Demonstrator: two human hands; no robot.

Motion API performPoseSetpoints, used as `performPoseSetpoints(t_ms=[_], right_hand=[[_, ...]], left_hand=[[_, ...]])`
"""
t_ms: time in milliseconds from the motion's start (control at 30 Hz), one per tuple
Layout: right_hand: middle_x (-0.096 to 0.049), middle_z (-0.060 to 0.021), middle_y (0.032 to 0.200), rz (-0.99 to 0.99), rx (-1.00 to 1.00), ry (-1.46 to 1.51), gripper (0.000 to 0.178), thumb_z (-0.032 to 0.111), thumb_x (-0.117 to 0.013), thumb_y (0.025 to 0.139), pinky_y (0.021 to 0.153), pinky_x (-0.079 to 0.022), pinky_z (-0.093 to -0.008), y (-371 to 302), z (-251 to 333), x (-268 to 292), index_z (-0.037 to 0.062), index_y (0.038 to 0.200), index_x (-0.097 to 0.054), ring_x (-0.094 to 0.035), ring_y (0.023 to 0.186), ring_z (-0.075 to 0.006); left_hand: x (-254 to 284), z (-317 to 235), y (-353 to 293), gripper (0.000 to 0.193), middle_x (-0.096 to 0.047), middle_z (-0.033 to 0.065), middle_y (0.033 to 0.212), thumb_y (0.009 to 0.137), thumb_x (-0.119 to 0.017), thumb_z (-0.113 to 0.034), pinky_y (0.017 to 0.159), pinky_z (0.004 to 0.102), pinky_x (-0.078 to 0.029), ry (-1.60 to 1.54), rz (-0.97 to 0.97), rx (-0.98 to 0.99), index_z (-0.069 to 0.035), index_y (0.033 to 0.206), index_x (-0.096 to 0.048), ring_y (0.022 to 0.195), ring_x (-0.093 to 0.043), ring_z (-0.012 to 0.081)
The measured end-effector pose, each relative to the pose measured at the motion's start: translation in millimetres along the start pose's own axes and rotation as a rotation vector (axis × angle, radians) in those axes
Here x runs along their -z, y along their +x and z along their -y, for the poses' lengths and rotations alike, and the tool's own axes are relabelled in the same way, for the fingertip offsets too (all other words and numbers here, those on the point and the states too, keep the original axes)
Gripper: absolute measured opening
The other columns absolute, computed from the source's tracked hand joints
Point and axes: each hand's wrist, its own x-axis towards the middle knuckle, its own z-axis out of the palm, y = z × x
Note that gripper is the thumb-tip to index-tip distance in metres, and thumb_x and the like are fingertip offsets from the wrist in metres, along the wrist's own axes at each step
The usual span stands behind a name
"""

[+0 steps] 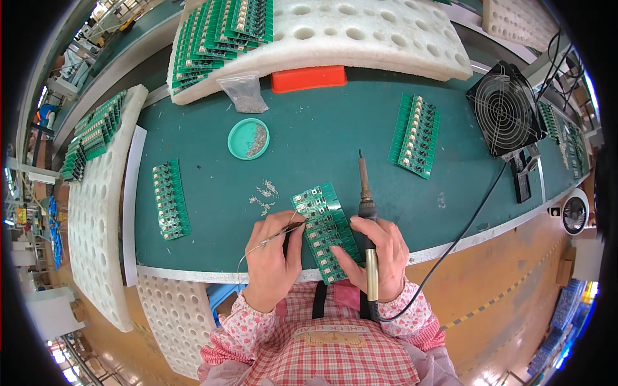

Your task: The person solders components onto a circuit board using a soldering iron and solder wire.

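Observation:
A green circuit-board panel [322, 228] with rows of small white and black parts lies tilted near the table's front edge, between my hands. My left hand [273, 260] is closed in a pinch on dark tweezers [290, 230], whose tips are at the panel's left side. A thin, silvery solder wire [248, 252] curves through the same fingers toward the panel. In my right hand [385, 254] is a soldering iron [366, 199], its tip pointing away from me, to the right of the panel and apart from it. My right thumb rests on the panel's lower part.
Small loose parts [265, 193] lie beyond my left hand, near a turquoise dish [239, 143] and plastic bag [245, 95]. Other panels [170, 201] [415, 138] lie left and right. A red tray [309, 79], foam racks [360, 29] and black fan [505, 109] stand around. The iron's cord [467, 235] runs right.

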Motion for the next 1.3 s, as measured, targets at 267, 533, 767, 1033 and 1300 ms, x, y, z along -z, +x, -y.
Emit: performPoseSetpoints(t_ms=[267, 533, 767, 1033, 1300], right_hand=[[-0.066, -0.0122, 0.107, 0.011, -0.003, 0.000, 0.061, 0.012, -0.087, 0.073, 0.069, -0.052, -0.0379, 0.4, 0.5, 1.0, 0.0032, 0.125, -0.056, -0.066, 0.087, -0.0272], [-0.066, -0.0108, 0.086, -0.129, -0.200, 0.324, 0.033, 0.005, -0.072, 0.088, 0.067, -0.051, -0.0334, -11.4, -2.0, 11.8, 0.0007, 0.116, -0.055, -0.063, 0.073, -0.0221], [-0.062, -0.0101, 0.084, -0.252, -0.456, 0.871, 0.022, 0.018, -0.052, 0.103, 0.062, -0.049, -0.0246, -12.3, 7.3, 7.6, -0.0019, 0.112, -0.050, -0.059, 0.066, -0.0108], [-0.062, -0.0094, 0.082, -0.101, -0.368, 0.911, 0.021, 0.018, -0.054, 0.103, 0.062, -0.051, -0.0259, -7.2, 3.3, 8.8, -0.0002, 0.113, -0.048, -0.061, 0.067, -0.0115], [-0.061, -0.0097, 0.079, -0.069, -0.321, 0.954, 0.020, 0.017, -0.054, 0.102, 0.061, -0.051, -0.0265, -6.2, 1.6, 7.2, 0.0011, 0.112, -0.049, -0.061, 0.067, -0.0125]], left_hand=[[-0.4, 0.3, -0.9, 0.015, -0.069, 0.0120, 0.098, 0.086, -0.066, 0.005, 0.075, 0.0363, -0.052, -0.003, -0.001, 0.001, 0.000, 0.100, -0.064, 0.086, -0.066, 0.0295], [-1.4, 2.7, -0.4, 0.014, -0.069, 0.0121, 0.100, 0.087, -0.066, 0.005, 0.076, 0.0361, -0.052, -0.004, -0.010, -0.030, 0.000, 0.099, -0.064, 0.087, -0.066, 0.0297], [-2.0, 3.1, -1.6, 0.023, -0.070, 0.0105, 0.104, 0.080, -0.070, 0.008, 0.075, 0.0364, -0.051, -0.017, -0.015, 0.002, -0.002, 0.100, -0.067, 0.086, -0.064, 0.0301], [-1.4, 2.1, -2.1, 0.017, -0.069, 0.0117, 0.099, 0.086, -0.066, 0.005, 0.077, 0.0353, -0.051, -0.011, 0.000, 0.013, -0.001, 0.101, -0.065, 0.086, -0.065, 0.0289], [-0.7, 2.2, -1.1, 0.024, -0.070, 0.0103, 0.104, 0.080, -0.070, 0.008, 0.076, 0.0362, -0.051, -0.011, 0.002, 0.015, -0.003, 0.102, -0.067, 0.086, -0.064, 0.0297]])
